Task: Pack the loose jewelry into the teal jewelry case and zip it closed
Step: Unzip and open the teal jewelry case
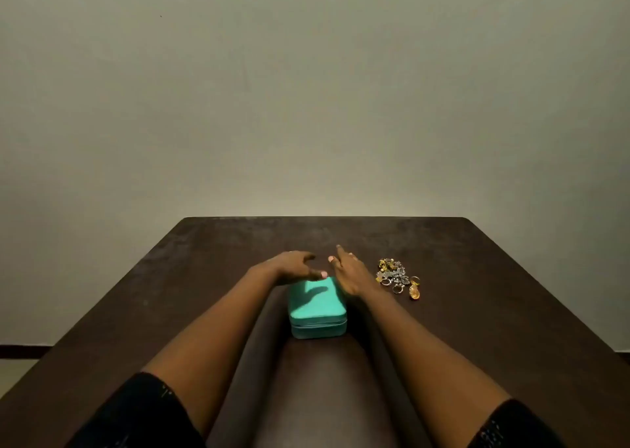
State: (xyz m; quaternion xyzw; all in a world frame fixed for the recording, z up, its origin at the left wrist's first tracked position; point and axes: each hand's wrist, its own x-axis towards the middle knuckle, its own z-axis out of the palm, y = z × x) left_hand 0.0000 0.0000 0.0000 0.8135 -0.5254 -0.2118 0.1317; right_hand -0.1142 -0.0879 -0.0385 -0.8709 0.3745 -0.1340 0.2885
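Observation:
The teal jewelry case [317, 311] lies shut in the middle of the dark table [191, 277], its zip line facing me. My left hand [293, 267] hovers over the case's far left corner, fingers loosely spread, thumb near the lid. My right hand [347, 272] is at the case's far right side, fingers straight and pointing away from me. Neither hand holds anything. A small heap of loose jewelry [397, 277], silver and gold rings and chains, lies on the table to the right of my right hand.
A plain wall [313, 89] rises straight behind the table's far edge. The table's left and right edges slant outward toward me. Bare tabletop surrounds the case and the jewelry.

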